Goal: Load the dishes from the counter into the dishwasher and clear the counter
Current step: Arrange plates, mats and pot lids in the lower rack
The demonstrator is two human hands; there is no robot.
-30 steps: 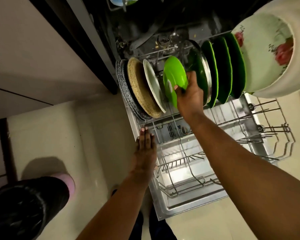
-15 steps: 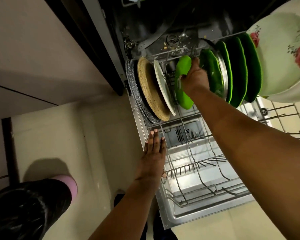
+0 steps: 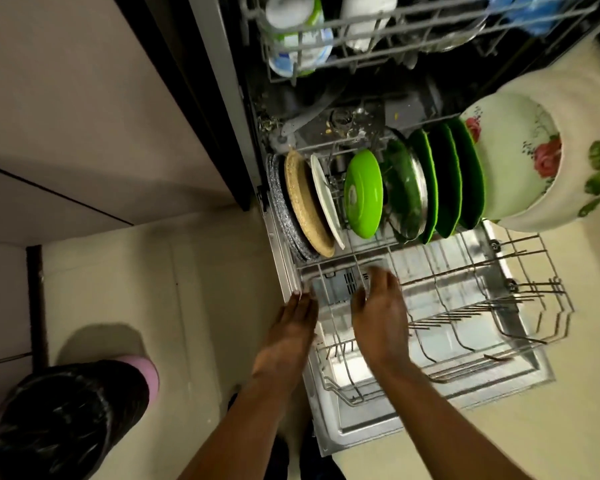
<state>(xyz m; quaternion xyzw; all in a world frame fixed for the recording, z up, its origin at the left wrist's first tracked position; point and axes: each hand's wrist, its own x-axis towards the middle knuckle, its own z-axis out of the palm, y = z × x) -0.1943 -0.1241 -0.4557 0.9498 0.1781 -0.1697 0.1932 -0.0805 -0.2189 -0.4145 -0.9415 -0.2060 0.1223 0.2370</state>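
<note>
Left hand (image 3: 293, 327): fingers straight, tips resting on the left edge of the open dishwasher door (image 3: 492, 382), holding nothing. Right hand (image 3: 378, 313): fingers loosely bent and somewhat blurred, poised over the lower rack (image 3: 465, 306), empty; contact with the wires cannot be told.

Beyond the fingers, standing on edge in the back row of the lower rack, from left: grey speckled plates (image 3: 278, 202), a round woven mat (image 3: 300, 199), a white plate (image 3: 324, 199), a bright green bowl (image 3: 362, 194) upright in its slot and apart from both hands, a steel plate (image 3: 407, 188), three dark green plates (image 3: 447, 178). At the right end, a large floral bowl (image 3: 520, 157), tilted, rim facing left. Front half of the lower rack: bare tines only.

Upper rack (image 3: 413, 32) pulled partly out above, carrying a white and green cup (image 3: 297, 32), other white ware and a blue item, all blurred. Food specks noted on the tub floor behind the plates.

Left of the dishwasher: beige cabinet fronts (image 3: 84, 116) and pale floor (image 3: 187, 289). Lower left: a pink bin with a black liner (image 3: 73, 417).
</note>
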